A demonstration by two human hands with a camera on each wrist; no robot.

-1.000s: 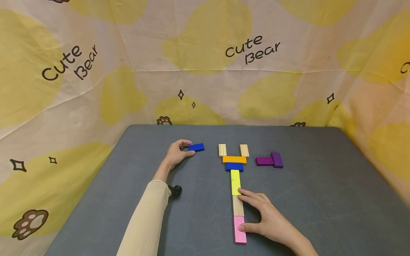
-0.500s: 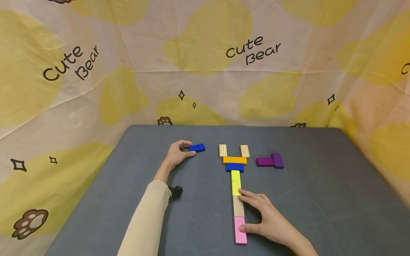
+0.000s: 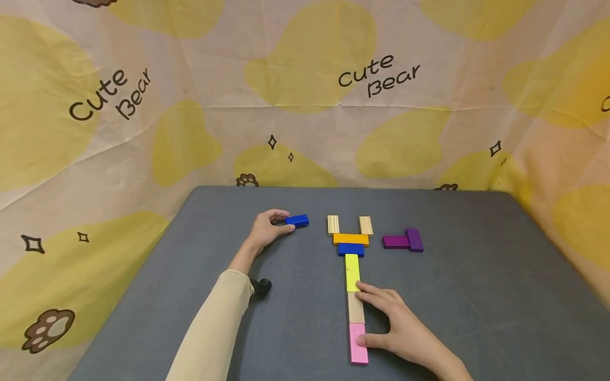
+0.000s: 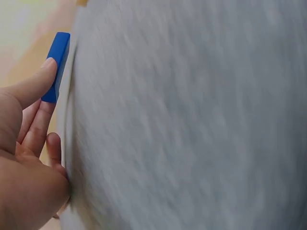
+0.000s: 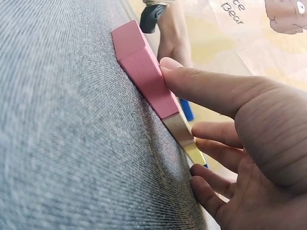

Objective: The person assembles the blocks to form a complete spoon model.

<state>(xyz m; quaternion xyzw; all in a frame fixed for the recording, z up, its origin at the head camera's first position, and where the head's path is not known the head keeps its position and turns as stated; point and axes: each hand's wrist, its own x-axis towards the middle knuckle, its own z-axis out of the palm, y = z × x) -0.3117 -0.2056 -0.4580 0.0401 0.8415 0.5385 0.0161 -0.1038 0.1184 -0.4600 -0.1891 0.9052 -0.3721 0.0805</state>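
My left hand (image 3: 268, 229) pinches a blue block (image 3: 297, 220) between thumb and fingers, left of the block figure on the grey table; the same blue block (image 4: 56, 67) shows in the left wrist view. My right hand (image 3: 400, 325) rests against the column of blocks with its fingers spread: the thumb touches the pink block (image 3: 358, 352), and the fingertips lie by the yellow block (image 3: 351, 267) and the plain wooden block (image 3: 355, 309). The column leads up to a flat blue block (image 3: 351, 250) and an orange block (image 3: 351, 239), above which stand two light wooden blocks (image 3: 333, 225).
Two purple blocks (image 3: 395, 242) lie joined in a T shape to the right of the orange block. A black camera (image 3: 261, 287) sits at my left wrist. A patterned cloth (image 3: 305, 79) hangs behind and beside the grey table (image 3: 476, 296).
My left hand has slid the blue block slightly to the right, toward the figure. My right hand stays in the same place on the column.
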